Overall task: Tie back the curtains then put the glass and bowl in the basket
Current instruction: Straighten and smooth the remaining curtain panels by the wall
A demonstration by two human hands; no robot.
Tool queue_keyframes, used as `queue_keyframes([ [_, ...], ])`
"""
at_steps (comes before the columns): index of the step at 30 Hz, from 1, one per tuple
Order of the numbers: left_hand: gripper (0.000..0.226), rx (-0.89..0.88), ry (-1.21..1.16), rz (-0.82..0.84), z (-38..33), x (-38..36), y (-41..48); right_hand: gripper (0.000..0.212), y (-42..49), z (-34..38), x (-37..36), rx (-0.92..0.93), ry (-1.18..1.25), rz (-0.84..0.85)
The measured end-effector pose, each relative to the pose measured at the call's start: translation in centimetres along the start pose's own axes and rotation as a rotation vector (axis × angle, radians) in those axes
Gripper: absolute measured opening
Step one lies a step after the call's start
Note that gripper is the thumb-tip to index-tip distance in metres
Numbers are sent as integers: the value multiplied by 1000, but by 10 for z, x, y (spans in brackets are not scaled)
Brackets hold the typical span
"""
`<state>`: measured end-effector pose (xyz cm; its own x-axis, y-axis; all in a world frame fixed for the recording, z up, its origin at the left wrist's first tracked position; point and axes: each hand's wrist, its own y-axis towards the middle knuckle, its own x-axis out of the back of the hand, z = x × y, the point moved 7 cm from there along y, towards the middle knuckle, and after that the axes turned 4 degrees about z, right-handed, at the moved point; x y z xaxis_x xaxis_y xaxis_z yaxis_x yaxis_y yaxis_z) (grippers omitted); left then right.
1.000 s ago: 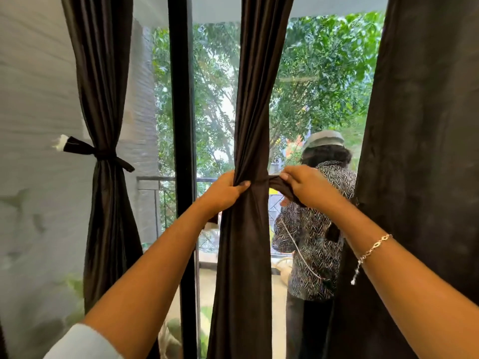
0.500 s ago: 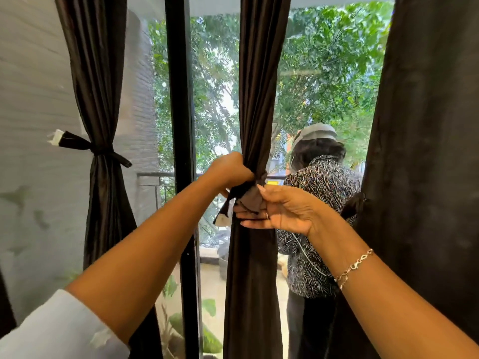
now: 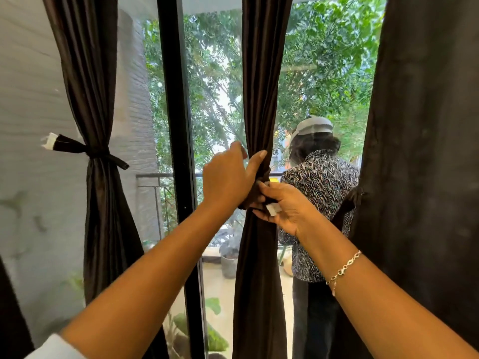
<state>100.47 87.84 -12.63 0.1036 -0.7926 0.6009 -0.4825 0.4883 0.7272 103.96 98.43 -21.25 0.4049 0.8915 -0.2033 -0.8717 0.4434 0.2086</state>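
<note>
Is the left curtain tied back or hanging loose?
Tied back. A dark band is knotted round the left curtain, pinching it narrow; its white-tipped end sticks out to the left.

Dark middle curtain (image 3: pixel 259 281) bunched, left curtain (image 3: pixel 89 73) tied

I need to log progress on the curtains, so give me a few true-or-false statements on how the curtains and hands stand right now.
1. The left curtain is already tied back. True.
2. The right hand pinches the white-tipped tie at the middle curtain. True.
3. The left hand hangs well away from the middle curtain. False: its thumb lies against that curtain.
4. The bracelet is on the left wrist. False: it is on the right wrist.
5. A person stands outside, beyond the glass. True.
</note>
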Motion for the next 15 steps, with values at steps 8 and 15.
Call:
queue_keyframes([
  [8,44,-12,87,261,-18,-27,13,29,-13,11,0,398,-558,-265],
  [15,19,75,-117,463,-11,-48,17,20,-35,1,-6,520,-785,-330],
])
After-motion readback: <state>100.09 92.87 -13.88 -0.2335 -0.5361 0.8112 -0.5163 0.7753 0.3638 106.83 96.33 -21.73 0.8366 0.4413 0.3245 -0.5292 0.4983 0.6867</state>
